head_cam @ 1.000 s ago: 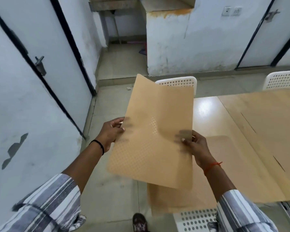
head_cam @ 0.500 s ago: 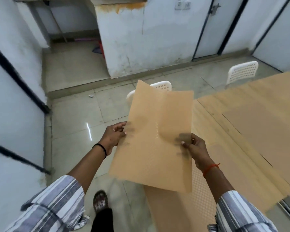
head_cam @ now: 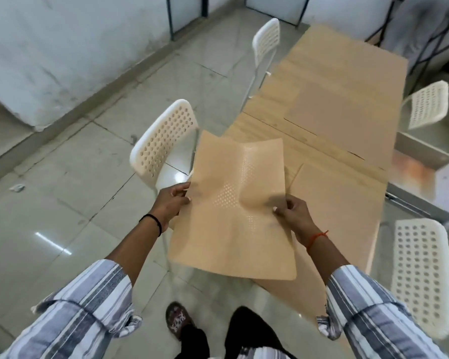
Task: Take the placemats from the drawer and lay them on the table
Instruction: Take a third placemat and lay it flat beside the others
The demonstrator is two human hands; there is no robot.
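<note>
I hold a tan, dotted placemat (head_cam: 233,221) in the air over the near left corner of the wooden table (head_cam: 319,73). My left hand (head_cam: 170,203) pinches its left edge and my right hand (head_cam: 293,213) pinches its right edge; the mat buckles in the middle between them. Two more placemats lie flat on the table: one near me (head_cam: 337,203) on the right, one farther back (head_cam: 340,120).
White perforated chairs stand round the table: one (head_cam: 163,143) just left of the mat, one (head_cam: 266,45) farther along that side, two (head_cam: 423,275) (head_cam: 429,107) on the right. An open drawer (head_cam: 423,167) sticks out on the table's right side. Tiled floor lies to the left.
The view has swung right and down, so the table now lies ahead with more of it in sight. Both hands keep their hold on the mat, which has buckled more in the middle.
</note>
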